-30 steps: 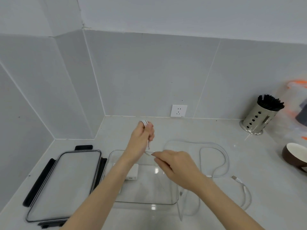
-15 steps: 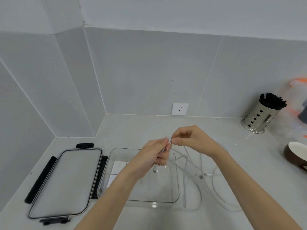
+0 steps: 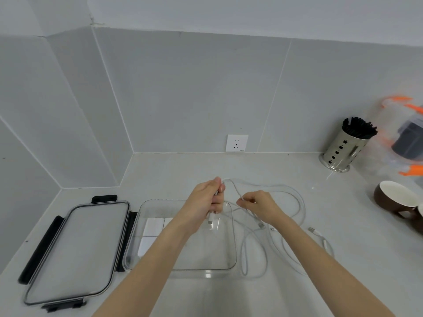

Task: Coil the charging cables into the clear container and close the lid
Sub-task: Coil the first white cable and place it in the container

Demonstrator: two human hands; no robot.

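Note:
A clear rectangular container (image 3: 231, 259) sits open on the counter with white charger blocks (image 3: 153, 227) in its left part. Its clear lid (image 3: 75, 248) with black clips lies flat to the left. My left hand (image 3: 204, 202) is above the container, closed on one end of a white cable (image 3: 286, 188), whose plug hangs below the fist. My right hand (image 3: 258, 203) pinches the same cable a little to the right. Loose white cable loops (image 3: 254, 259) lie on the counter right of the container.
A steel utensil holder (image 3: 343, 149) with black sticks stands at the back right. A brown cup (image 3: 396, 200) sits at the right edge, below a clear box with orange clips (image 3: 407, 138). A wall socket (image 3: 237, 143) is behind.
My right hand has moved from beside my left hand out to the right and down along the cable. My left hand has risen slightly, still gripping the cable end.

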